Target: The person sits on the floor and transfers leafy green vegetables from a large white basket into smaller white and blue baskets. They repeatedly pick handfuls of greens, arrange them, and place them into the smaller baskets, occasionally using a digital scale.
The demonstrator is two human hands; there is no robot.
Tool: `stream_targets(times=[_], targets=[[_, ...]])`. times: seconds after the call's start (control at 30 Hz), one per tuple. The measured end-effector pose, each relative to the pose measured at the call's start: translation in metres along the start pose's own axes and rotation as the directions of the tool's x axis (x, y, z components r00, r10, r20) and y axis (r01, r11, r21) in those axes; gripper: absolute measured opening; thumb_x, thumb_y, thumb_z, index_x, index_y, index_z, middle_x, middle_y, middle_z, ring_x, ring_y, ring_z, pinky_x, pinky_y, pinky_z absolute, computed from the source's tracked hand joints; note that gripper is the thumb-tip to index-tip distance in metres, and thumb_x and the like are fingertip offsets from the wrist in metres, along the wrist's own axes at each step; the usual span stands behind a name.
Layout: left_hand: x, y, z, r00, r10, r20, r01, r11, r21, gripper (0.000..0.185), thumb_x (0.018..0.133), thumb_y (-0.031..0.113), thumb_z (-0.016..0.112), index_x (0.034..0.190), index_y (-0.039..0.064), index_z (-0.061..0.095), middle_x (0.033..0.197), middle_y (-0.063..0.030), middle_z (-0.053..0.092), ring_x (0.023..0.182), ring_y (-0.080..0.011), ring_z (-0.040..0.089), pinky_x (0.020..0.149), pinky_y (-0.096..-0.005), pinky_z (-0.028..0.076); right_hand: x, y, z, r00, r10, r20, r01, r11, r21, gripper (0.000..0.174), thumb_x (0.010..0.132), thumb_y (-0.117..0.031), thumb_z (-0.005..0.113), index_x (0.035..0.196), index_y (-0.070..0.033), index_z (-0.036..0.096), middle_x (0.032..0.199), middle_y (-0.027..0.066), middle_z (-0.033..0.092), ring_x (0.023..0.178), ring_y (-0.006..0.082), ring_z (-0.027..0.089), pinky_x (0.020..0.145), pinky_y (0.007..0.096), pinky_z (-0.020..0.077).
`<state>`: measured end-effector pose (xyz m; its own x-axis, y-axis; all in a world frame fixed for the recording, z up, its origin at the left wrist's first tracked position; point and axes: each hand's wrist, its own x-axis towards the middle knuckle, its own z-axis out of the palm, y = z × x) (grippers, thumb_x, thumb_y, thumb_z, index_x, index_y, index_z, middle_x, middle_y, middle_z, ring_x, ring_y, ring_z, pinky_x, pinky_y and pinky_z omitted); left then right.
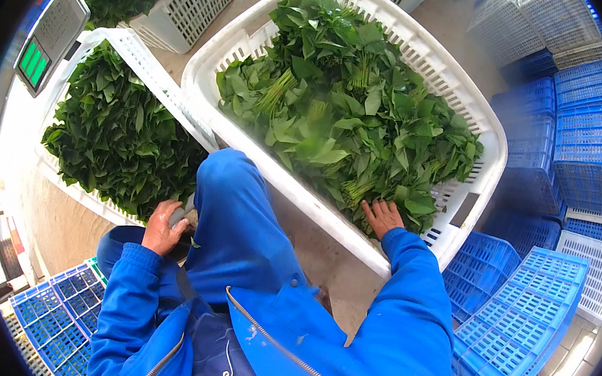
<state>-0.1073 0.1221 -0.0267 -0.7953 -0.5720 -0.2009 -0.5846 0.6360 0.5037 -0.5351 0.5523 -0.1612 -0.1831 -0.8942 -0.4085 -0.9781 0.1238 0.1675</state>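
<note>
My right hand (pixel 382 218) rests with fingers spread on bundles of leafy greens (pixel 357 190) at the near edge of a large white plastic crate (pixel 281 173). Several bundles there show their cut green stems among loose-looking leaves. My left hand (pixel 164 228) is curled around a grey object (pixel 177 217), perhaps a handle, beside my knee; the rest of it is hidden. Just beyond that hand, a smaller white crate (pixel 155 76) is packed with leafy greens (pixel 117 134), leaves upward.
A scale display (pixel 51 40) with a green screen stands at the upper left. Another white crate (pixel 187 17) of greens lies behind it. Stacked blue crates (pixel 594 154) line the right side, a blue crate (pixel 525 299) near my right elbow. A blue crate (pixel 57 301) sits at lower left.
</note>
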Motion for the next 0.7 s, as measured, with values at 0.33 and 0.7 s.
stream_targets(times=[0.33,0.7], targets=[[-0.017,-0.017,-0.007,0.996,0.033,-0.078,-0.038,0.997,-0.061,0.041,0.084,0.016,0.076,0.119,-0.001,0.065,0.119,-0.0225,0.065,0.111,-0.0414,0.063,0.097,-0.0439,0.051,-0.003,0.023,-0.039,0.995,0.097,0.012,-0.096,0.947,0.308,0.069,0.063,-0.014,0.082,0.127,-0.007,0.056,0.133,0.0152,0.053,0.127,0.0359,0.049,0.101,0.0444,0.0504],[0.028,0.119,-0.076,0.960,0.251,-0.126,-0.280,0.887,-0.368,0.062,0.082,0.025,0.083,0.134,0.001,0.060,0.134,-0.0198,0.061,0.123,-0.0344,0.061,0.107,-0.0394,0.048,-0.028,0.019,-0.247,0.658,0.571,-0.491,-0.092,0.709,0.700,0.067,0.060,-0.009,0.078,0.121,-0.003,0.052,0.119,0.0189,0.056,0.115,0.0401,0.055,0.101,0.0442,0.0468]])
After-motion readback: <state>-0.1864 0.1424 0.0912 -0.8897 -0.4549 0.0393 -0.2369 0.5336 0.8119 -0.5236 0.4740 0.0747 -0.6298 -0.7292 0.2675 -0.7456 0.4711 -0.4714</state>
